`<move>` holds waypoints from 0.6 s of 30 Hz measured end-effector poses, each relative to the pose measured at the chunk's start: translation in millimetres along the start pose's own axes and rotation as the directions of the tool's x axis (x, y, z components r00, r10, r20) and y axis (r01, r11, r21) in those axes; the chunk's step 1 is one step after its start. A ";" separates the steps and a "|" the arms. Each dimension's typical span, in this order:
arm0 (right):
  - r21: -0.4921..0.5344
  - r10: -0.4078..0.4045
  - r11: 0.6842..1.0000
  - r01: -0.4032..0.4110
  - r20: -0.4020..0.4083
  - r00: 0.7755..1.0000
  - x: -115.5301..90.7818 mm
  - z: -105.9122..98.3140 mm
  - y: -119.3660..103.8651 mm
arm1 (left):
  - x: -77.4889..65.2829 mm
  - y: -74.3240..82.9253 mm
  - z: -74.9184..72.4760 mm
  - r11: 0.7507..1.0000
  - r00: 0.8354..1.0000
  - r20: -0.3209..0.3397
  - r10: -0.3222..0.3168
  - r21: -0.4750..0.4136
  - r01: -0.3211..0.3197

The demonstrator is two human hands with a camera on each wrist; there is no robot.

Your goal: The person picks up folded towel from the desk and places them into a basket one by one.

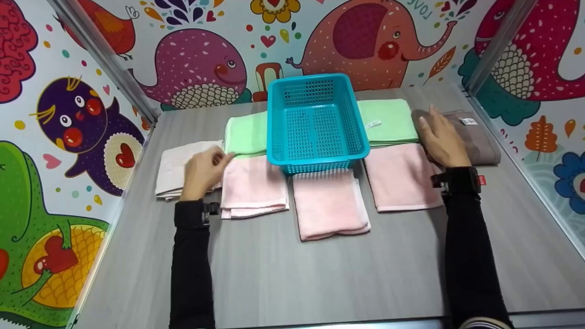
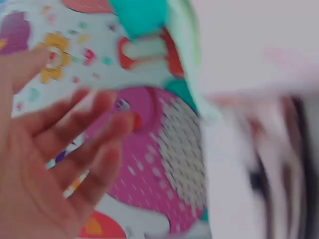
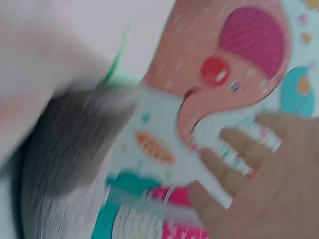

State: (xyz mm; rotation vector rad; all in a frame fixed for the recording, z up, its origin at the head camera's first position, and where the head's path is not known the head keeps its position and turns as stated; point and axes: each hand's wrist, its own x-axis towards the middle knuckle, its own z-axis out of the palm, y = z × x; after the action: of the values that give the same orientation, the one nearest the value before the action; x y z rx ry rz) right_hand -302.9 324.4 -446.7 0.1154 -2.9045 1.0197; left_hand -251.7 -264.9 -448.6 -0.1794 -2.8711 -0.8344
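One basket point(image 1: 320, 161), seven folded cloths point(image 1: 327, 205)
Head: basket, three pink cloths point(image 1: 404, 176), two green cloths point(image 1: 388, 119) between left hand point(image 1: 203, 171) and right hand point(image 1: 442, 140); one beige cloth point(image 1: 171, 171) by the left, one brown cloth point(image 1: 477, 141) by the right; tabletop point(image 1: 329, 278) nearer than both. Left wrist: fingers point(image 2: 117, 128) loosely spread. Right wrist: fingers spread.

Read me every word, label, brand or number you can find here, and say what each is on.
Nothing can be read with certainty.
Lettering on the back wall, above the elephant's trunk: tilted, at the picture's top edge, unclear.
White tag on the right-hand green towel: too small.
White label on the brown towel: too small.
Red tag beside the right wristband: too small.
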 end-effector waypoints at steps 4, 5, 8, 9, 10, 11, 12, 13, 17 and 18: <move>0.133 -0.007 0.991 -0.001 0.056 0.998 -9.9 2.2 -25.5 | -5.9 29.5 6.5 0.985 0.941 0.335 0.048 -0.171 0.010; 0.146 -0.012 0.989 0.001 0.077 0.997 -13.5 2.3 -31.5 | -7.3 37.6 11.3 0.982 0.912 0.404 0.068 -0.190 0.011; 0.138 -0.039 0.990 0.015 0.175 0.984 -23.3 0.4 -44.8 | -10.9 62.0 32.0 0.978 0.840 0.530 0.121 -0.209 -0.010; 0.121 -0.052 0.992 0.025 0.223 0.973 -26.1 -0.7 -47.6 | -11.8 69.0 40.4 0.979 0.826 0.546 0.143 -0.198 -0.038; 0.097 -0.058 0.995 0.032 0.277 0.959 -28.3 -1.8 -49.3 | -12.6 75.4 48.8 0.981 0.817 0.554 0.159 -0.181 -0.069; 0.064 -0.058 0.997 0.039 0.334 0.941 -30.3 -2.5 -50.5 | -13.4 80.9 56.9 0.981 0.811 0.557 0.179 -0.162 -0.105; 0.032 -0.061 0.998 0.053 0.384 0.921 -31.4 -2.2 -50.7 | -14.2 85.5 64.3 0.979 0.810 0.551 0.199 -0.147 -0.140; 0.008 -0.065 0.998 0.068 0.431 0.900 -32.1 -0.9 -50.6 | -14.8 89.5 71.4 0.977 0.813 0.541 0.215 -0.126 -0.174; -0.025 -0.059 0.996 0.089 0.562 0.825 -30.5 18.5 -51.1 | -17.5 98.7 91.8 0.968 0.847 0.473 0.240 -0.051 -0.246; -0.008 -0.063 0.997 0.083 0.584 0.809 -29.9 26.1 -52.2 | -18.1 100.2 95.2 0.968 0.856 0.458 0.239 -0.040 -0.249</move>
State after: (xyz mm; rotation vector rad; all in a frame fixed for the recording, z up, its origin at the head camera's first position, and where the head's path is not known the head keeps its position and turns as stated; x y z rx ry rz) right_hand -269.3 269.0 -437.1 0.6483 -3.4162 1.0754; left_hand -228.6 -130.8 -478.8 -0.8304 -3.1799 -0.7985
